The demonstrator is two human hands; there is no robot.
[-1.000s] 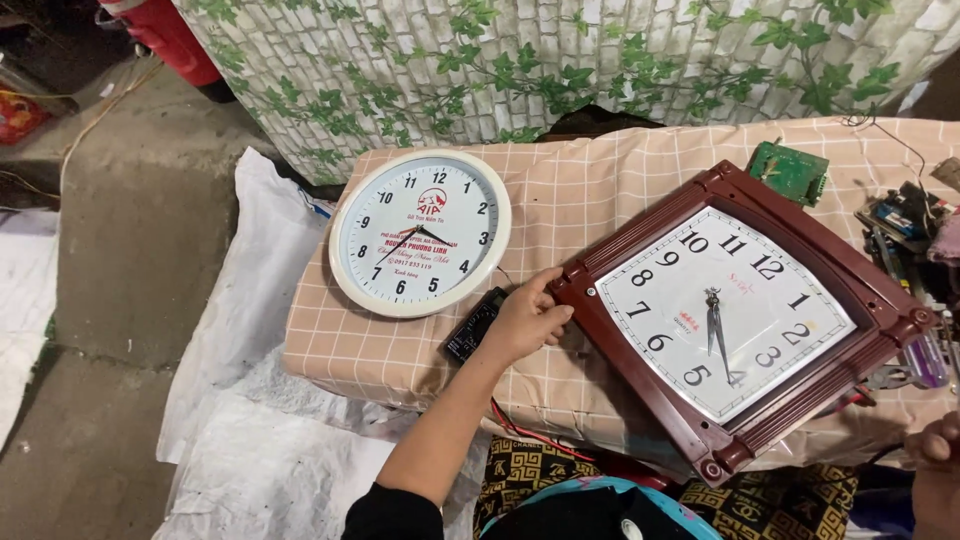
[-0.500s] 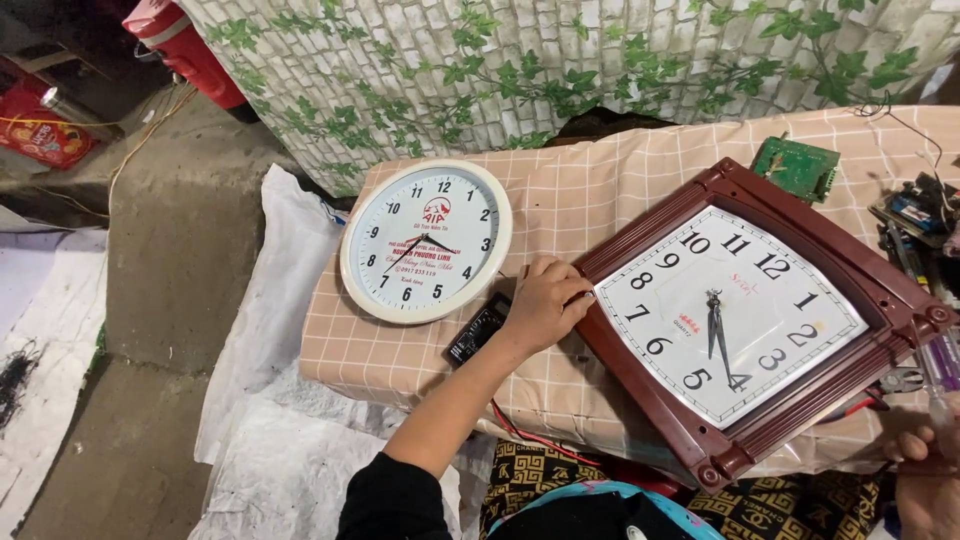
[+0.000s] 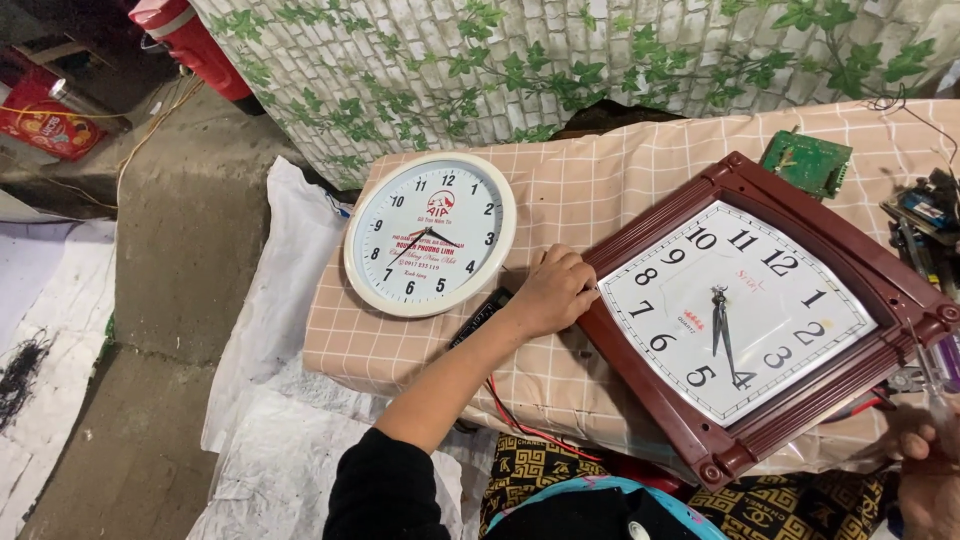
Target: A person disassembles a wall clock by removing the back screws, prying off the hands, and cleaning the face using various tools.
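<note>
A person's left hand (image 3: 553,293) rests on the left corner of a square wall clock (image 3: 745,315) with a dark red-brown frame and a white face. The fingers lie curled together against the frame edge, gripping it lightly. Compared with a second ago, the hand has slid a little further onto the frame and the view has shifted slightly; the square clock itself lies in much the same place, face up and turned like a diamond on the checked peach cloth (image 3: 610,185) covering the work surface. So the work on this clock seems to be at a steadying or positioning stage.

At the near right edge of the square clock, the right hand (image 3: 925,470) is only partly in view. It seems to be closed around a thin tool, but the pictures do not show this clearly.

Just left of the square clock, under the left wrist, lies a small black device (image 3: 478,318). Further left sits a round white wall clock (image 3: 430,235), face up.

Beyond the square clock's top corner lies a green circuit board (image 3: 806,160). To its right is a heap of small parts and tools (image 3: 925,225). No container is visible.
</note>
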